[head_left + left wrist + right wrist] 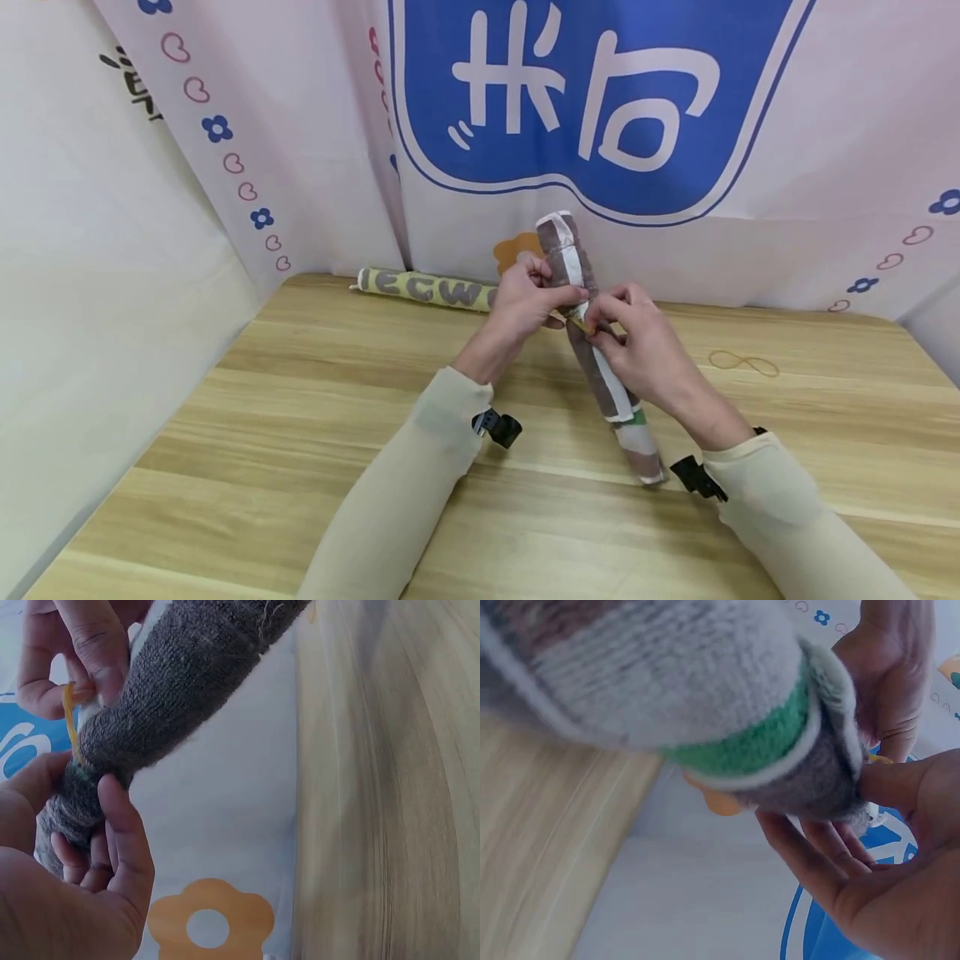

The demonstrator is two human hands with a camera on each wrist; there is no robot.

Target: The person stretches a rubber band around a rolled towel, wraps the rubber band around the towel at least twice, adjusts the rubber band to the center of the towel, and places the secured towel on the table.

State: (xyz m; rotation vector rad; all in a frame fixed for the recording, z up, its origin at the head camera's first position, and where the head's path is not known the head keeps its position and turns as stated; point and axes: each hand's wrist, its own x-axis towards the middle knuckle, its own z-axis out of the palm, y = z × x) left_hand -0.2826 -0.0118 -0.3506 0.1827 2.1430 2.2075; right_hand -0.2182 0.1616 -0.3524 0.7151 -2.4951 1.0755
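Note:
A tightly rolled towel (604,379), brown-grey with a white edge strip and a green band low down, stands slanted between both hands. My left hand (521,293) grips it near its upper part, thumb across the white strip. With thumb and fingers, my right hand (637,340) pinches a yellow rubber band (71,724) just below. The left wrist view shows that band stretched away from the roll's side, where the towel is squeezed narrower. In the right wrist view the green stripe (750,742) is close to the camera, and the fingers partly hide the band.
A second rolled towel (427,289), yellow-green with grey letters, lies at the table's back edge, its right end behind the left hand. A loose rubber band (742,363), twisted into a figure eight, lies on the wooden table (262,450) at right. A printed curtain (315,167) hangs behind.

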